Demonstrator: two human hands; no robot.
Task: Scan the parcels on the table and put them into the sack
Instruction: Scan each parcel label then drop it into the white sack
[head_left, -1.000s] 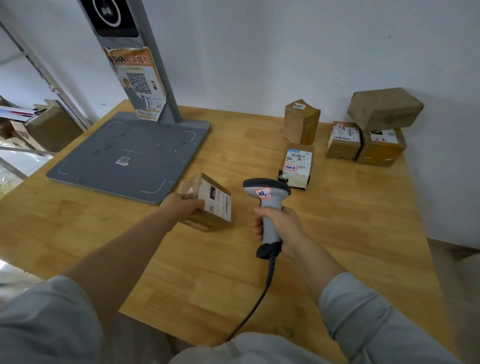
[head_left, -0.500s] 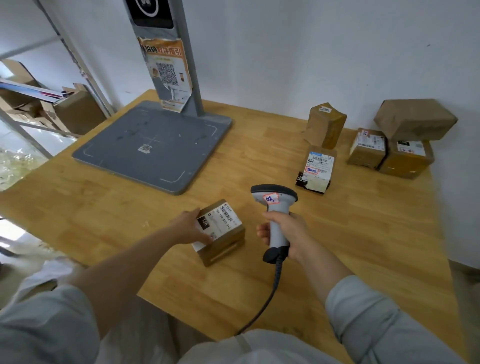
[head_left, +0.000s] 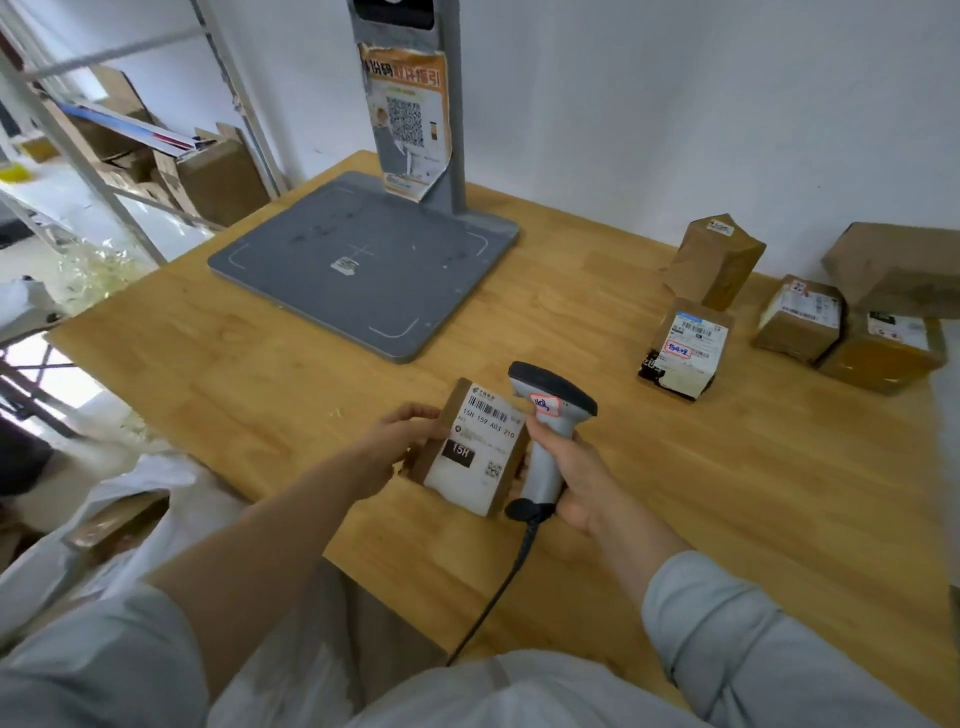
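Brown cardboard under a white label: the parcel (head_left: 470, 447) is held tilted just above the near edge of the desk (head_left: 753, 493). Its label faces up and its long axis runs from the near edge toward the far one. The left hand (head_left: 400, 441) grips its left side with fingers curled round the edge. The right hand (head_left: 576, 478) is wrapped round the handle of the scanner (head_left: 545, 415), whose head sits just beside the parcel's far right corner, next to the barcode. Whether it is aimed at the code I cannot tell.

The white sack (head_left: 171, 483) lies open off the desk's near left corner, lower than the top, with a box (head_left: 117, 519) inside. The parcel's way out is therefore leftward and down, and the left hand, nearer the sack, looks best placed to carry it. Five other parcels (head_left: 685, 348) sit toward the far right corner.
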